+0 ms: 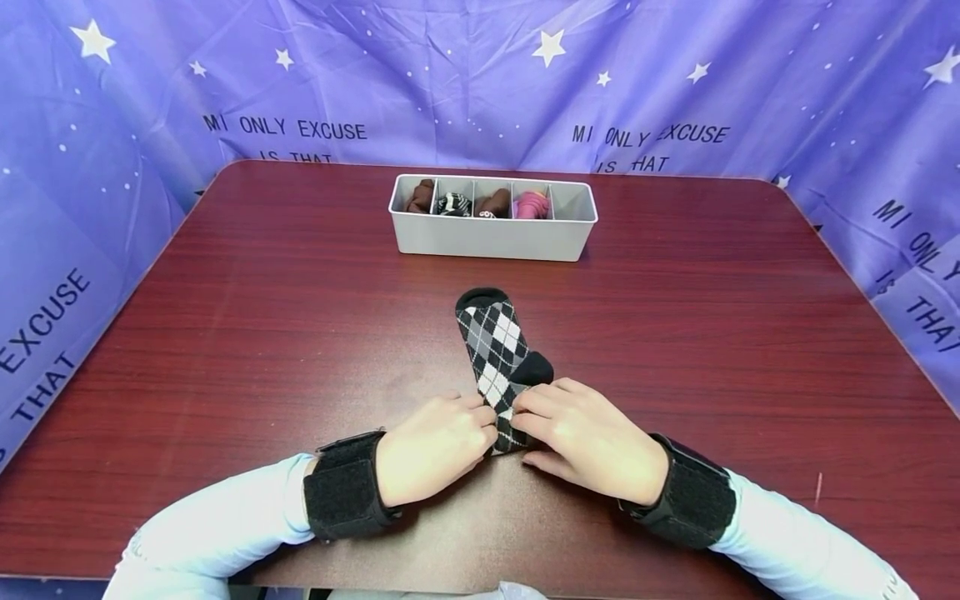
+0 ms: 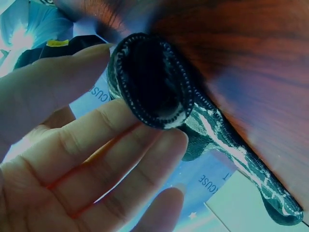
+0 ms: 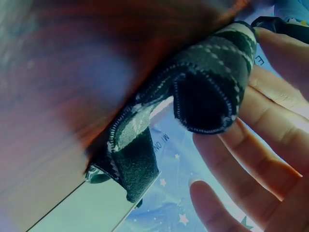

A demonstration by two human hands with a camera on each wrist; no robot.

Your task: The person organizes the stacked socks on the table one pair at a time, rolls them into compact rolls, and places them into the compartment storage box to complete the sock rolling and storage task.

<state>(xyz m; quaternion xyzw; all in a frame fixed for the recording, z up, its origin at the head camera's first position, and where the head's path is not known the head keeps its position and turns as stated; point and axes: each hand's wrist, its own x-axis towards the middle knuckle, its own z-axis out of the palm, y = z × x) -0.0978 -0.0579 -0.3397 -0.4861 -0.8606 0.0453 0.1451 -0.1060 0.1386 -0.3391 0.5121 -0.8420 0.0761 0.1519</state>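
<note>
An argyle sock (image 1: 491, 350) in black, grey and white lies on the table, its black cuff pointing away from me and its black heel to the right. The near end is coiled into a roll (image 2: 186, 92), seen end-on in the left wrist view. My left hand (image 1: 435, 442) holds the left side of this roll between thumb and fingers. From the right, my right hand (image 1: 592, 437) grips the other side, its thumb near the table and its fingers along the roll (image 3: 217, 55). The fingers partly cover the near end in the head view.
Beyond the sock stands a grey divided box (image 1: 491, 237). Its compartments hold brown rolled socks (image 1: 495, 202), a black-and-white one (image 1: 454, 205) and a pink one (image 1: 532, 206); the rightmost shows nothing inside. A purple starry curtain (image 1: 480, 75) hangs behind the table.
</note>
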